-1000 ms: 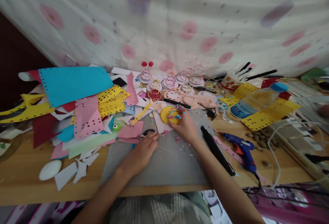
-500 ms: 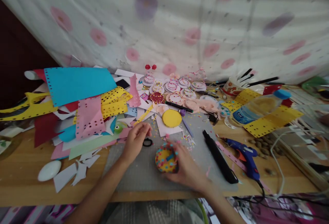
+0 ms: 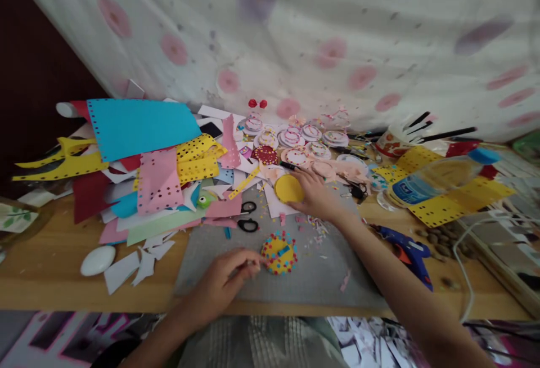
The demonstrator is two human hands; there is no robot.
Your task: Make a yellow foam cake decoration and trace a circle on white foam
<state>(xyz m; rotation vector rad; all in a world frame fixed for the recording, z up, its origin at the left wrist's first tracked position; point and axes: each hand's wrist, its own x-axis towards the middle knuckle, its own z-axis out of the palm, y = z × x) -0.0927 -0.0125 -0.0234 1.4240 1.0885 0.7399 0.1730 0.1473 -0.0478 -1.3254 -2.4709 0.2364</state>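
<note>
A round yellow piece covered in red and blue dots (image 3: 280, 252), with a short blue strip on top, rests on the grey cutting mat (image 3: 320, 283). Beside its left edge is my left hand (image 3: 230, 278), thumb and forefinger pinched together; whatever is between them is too small to make out. Farther back, my right hand (image 3: 316, 194) has its thumb and fingers round the right edge of a plain yellow disc (image 3: 289, 188), which lies on white paper (image 3: 272, 202). Black-handled scissors (image 3: 248, 225) lie left of the disc, partly under pink paper.
Coloured paper sheets (image 3: 143, 126) pile up on the left. Several small decorated paper rounds (image 3: 291, 136) stand at the back. To the right are a bottle with a blue cap (image 3: 442, 176), a blue glue gun (image 3: 405, 247) and a white cable (image 3: 459, 266).
My right hand has let go of the dotted piece and reached forward to the yellow disc. My left hand has come down and closer beside the dotted piece. The view has shifted slightly.
</note>
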